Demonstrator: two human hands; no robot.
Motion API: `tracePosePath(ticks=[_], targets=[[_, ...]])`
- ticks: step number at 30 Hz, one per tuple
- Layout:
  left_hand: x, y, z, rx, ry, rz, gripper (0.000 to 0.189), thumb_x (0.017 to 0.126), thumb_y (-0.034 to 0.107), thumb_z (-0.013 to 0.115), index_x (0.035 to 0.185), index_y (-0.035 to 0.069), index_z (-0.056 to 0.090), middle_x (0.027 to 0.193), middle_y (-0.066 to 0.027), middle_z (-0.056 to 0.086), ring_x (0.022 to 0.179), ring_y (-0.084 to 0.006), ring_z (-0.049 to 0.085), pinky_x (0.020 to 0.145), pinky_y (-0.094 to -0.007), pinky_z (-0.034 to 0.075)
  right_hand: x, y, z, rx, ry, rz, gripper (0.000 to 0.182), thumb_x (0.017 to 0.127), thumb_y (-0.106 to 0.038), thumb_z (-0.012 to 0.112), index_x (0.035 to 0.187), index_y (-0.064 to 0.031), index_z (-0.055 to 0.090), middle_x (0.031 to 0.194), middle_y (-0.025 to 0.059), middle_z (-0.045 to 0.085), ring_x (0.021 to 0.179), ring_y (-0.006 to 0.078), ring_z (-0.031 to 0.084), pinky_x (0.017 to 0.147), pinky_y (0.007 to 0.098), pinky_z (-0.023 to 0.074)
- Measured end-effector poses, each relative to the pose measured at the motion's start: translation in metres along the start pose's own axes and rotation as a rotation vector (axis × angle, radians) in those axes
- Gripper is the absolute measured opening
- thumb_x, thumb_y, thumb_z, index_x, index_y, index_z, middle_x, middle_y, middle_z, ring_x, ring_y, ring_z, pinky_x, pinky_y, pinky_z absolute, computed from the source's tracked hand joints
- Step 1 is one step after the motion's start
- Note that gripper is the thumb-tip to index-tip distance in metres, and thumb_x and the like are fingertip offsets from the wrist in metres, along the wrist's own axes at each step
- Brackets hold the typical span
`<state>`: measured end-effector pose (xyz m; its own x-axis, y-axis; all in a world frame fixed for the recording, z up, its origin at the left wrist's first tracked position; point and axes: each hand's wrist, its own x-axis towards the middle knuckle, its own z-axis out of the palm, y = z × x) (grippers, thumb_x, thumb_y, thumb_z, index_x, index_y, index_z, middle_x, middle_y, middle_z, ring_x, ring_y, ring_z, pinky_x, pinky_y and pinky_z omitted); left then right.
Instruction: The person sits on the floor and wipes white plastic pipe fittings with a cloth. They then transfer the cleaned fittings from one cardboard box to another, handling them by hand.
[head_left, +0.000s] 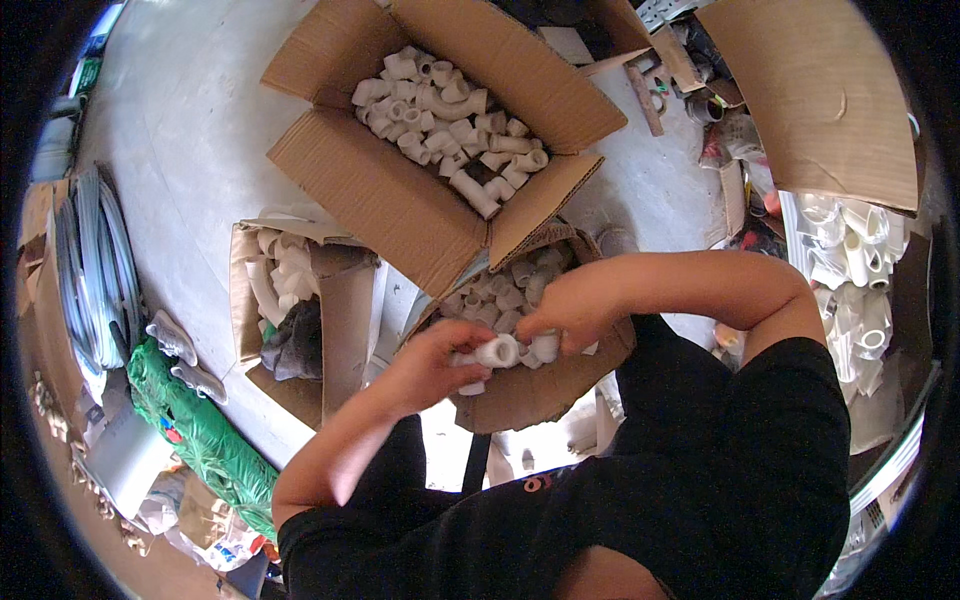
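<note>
My left hand (435, 369) holds a white plastic pipe fitting (498, 351) between thumb and fingers, its round opening facing up and to the right. More white plastic seems to show under that hand. Over the right side of a cardboard box (517, 407) of mixed fittings, my right hand (574, 311) reaches down with bent fingers, close to a white fitting (541, 348); whether it grips that fitting cannot be told. Loose pipe fittings (504, 292) fill the box beneath both hands. Beyond it stands a larger open cardboard box (375, 176) holding many white elbows and tees (439, 112).
At left, a smaller cardboard box (349, 337) holds curved pipe pieces and a dark cloth. Farther left lie coiled tubing (97, 277), a pair of shoes (184, 356) and a long green wrapped bundle (210, 442). Bagged white fittings (859, 300) are at the right, below a cardboard flap (832, 105).
</note>
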<state>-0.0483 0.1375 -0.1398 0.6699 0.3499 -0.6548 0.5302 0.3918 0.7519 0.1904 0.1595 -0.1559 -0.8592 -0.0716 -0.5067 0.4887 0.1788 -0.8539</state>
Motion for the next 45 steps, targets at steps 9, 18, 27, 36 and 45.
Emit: tracePosePath(ticks=[9, 18, 27, 36, 45], targets=[[0.053, 0.060, -0.092, 0.463, 0.386, -0.017, 0.033, 0.075, 0.025, 0.066, 0.101, 0.007, 0.059, 0.092, -0.0140, 0.060, 0.091, -0.0261, 0.059, 0.076, -0.0342, 0.047, -0.013, -0.006, -0.094, -0.083, 0.451, 0.021, 0.019, 0.071, -0.017, 0.057, 0.086, -0.0056, 0.062, 0.072, 0.0129, 0.062, 0.068, 0.0270, 0.060, 0.062, 0.0378, 0.0475], [0.221, -0.016, -0.243, 1.510, 0.681, -0.061, 0.033, 0.081, 0.021, 0.053, 0.113, 0.013, 0.049, 0.102, -0.0120, 0.056, 0.092, -0.0307, 0.058, 0.077, -0.0408, 0.050, 0.113, 0.091, -0.222, -0.453, 0.888, 0.646, 0.040, 0.071, -0.017, 0.060, 0.111, -0.0141, 0.057, 0.119, 0.0074, 0.050, 0.108, 0.0299, 0.047, 0.088, 0.0439, 0.0412], [0.235, -0.017, -0.224, 1.312, 0.758, -0.340, 0.031, 0.087, 0.024, 0.044, 0.112, 0.006, 0.051, 0.115, -0.0135, 0.047, 0.094, -0.0288, 0.058, 0.071, -0.0373, 0.052, 0.140, 0.162, -0.231, -0.639, 1.007, 0.367, 0.049, 0.070, -0.012, 0.060, 0.118, -0.0112, 0.052, 0.131, 0.0095, 0.038, 0.125, 0.0316, 0.030, 0.101, 0.0427, 0.0310], [0.233, -0.029, -0.237, 1.552, 0.739, -0.345, 0.029, 0.080, 0.022, 0.053, 0.108, 0.013, 0.058, 0.113, -0.0107, 0.049, 0.100, -0.0281, 0.055, 0.079, -0.0365, 0.049, 0.178, 0.191, -0.234, -0.524, 1.343, 0.340, 0.043, 0.066, -0.015, 0.065, 0.108, -0.0149, 0.058, 0.121, 0.0115, 0.044, 0.110, 0.0328, 0.045, 0.093, 0.0455, 0.0379], [0.172, 0.024, -0.193, 1.380, 0.527, -0.176, 0.052, 0.063, 0.026, 0.069, 0.111, 0.015, 0.052, 0.105, -0.0187, 0.052, 0.095, -0.0357, 0.054, 0.081, -0.0432, 0.047, 0.162, 0.164, -0.221, -0.454, 1.006, 0.643, 0.036, 0.071, -0.020, 0.062, 0.107, -0.0160, 0.059, 0.105, 0.0098, 0.056, 0.100, 0.0306, 0.053, 0.085, 0.0464, 0.0433]])
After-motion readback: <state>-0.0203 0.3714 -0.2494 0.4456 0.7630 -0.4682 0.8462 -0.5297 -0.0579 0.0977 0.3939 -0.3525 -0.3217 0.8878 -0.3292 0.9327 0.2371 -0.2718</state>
